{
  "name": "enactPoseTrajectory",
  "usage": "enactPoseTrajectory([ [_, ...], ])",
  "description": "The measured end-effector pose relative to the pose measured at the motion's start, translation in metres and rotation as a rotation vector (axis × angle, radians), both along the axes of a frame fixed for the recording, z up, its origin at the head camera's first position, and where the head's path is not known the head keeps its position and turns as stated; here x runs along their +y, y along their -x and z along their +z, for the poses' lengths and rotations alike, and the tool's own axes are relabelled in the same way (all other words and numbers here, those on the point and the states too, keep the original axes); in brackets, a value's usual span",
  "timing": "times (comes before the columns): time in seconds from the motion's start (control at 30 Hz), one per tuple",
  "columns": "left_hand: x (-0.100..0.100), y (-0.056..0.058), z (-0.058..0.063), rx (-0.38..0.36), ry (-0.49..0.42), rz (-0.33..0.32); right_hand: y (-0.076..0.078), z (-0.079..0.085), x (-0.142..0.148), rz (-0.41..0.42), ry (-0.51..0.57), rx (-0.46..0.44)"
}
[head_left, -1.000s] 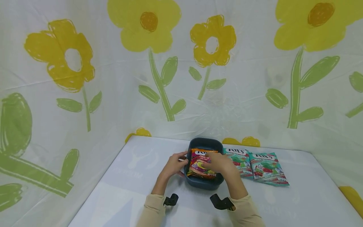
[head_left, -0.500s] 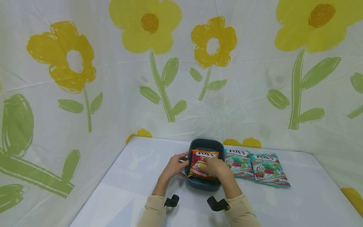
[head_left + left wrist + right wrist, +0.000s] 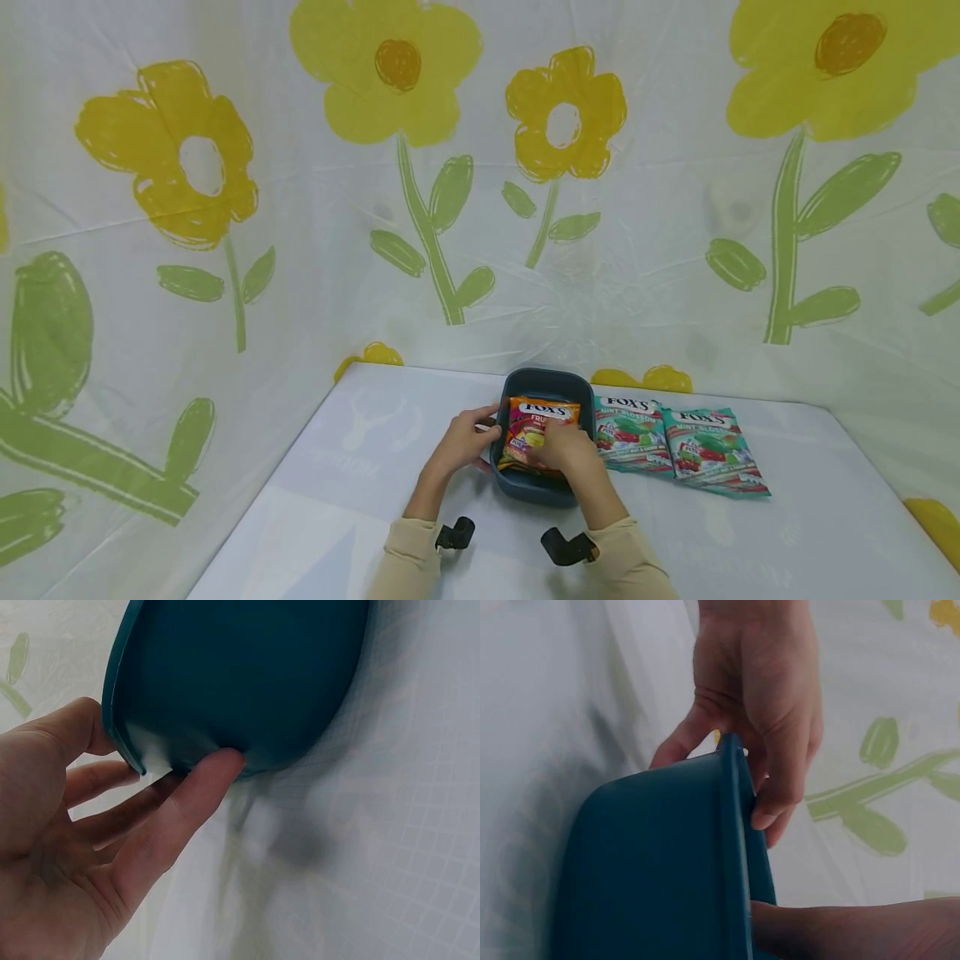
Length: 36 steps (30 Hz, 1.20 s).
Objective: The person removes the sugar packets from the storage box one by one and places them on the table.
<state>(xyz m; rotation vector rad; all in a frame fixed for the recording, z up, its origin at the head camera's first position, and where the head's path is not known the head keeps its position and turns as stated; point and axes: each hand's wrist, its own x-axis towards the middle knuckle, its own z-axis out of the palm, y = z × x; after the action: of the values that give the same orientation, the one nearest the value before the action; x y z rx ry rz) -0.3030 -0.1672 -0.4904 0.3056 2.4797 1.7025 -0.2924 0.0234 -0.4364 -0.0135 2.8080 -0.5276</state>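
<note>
In the head view, a dark blue plastic tub (image 3: 538, 493) stands on the table with an orange-red Fox's Fruits candy bag (image 3: 523, 427) inside. My left hand (image 3: 461, 439) pinches the tub's left side; the left wrist view shows its fingers (image 3: 196, 787) pressing the outer wall, one digit over the rim. My right hand (image 3: 567, 446) reaches into the tub from the right and touches the bag; its fingertips are partly hidden. In the right wrist view the tub wall (image 3: 652, 862) hides most of that hand, while the left hand (image 3: 765, 682) holds the rim beyond.
Two teal Fox's Mint Blossom candy bags (image 3: 630, 433) lie side by side on the white table (image 3: 360, 467), just right of the tub. A flower-printed white sheet (image 3: 637, 300) hangs behind the table and along the left side.
My right hand has moved slightly left and down over the orange-red candy bag in the tub. The left hand keeps its hold on the tub, and the teal bags stay put.
</note>
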Motion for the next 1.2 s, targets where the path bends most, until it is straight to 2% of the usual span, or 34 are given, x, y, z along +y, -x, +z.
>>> enactPoseTrajectory([
  [0.27,0.0,0.002,0.0,-0.003,-0.002,-0.003,0.004,-0.011,-0.005,-0.054,-0.014,0.044],
  [0.7,0.0,0.002,-0.002,0.0,-0.012,-0.009,0.007,-0.007,0.0,-0.085,-0.052,0.15],
  [0.83,0.001,0.001,0.0,0.007,-0.012,-0.011,0.01,-0.003,0.003,-0.078,0.013,0.194],
  [1.0,0.001,0.0,0.001,0.016,0.001,-0.015,0.013,0.006,0.005,-0.011,0.121,0.239],
  [1.2,0.002,-0.001,0.002,0.014,0.021,-0.008,0.018,0.013,0.006,0.035,0.24,0.158],
])
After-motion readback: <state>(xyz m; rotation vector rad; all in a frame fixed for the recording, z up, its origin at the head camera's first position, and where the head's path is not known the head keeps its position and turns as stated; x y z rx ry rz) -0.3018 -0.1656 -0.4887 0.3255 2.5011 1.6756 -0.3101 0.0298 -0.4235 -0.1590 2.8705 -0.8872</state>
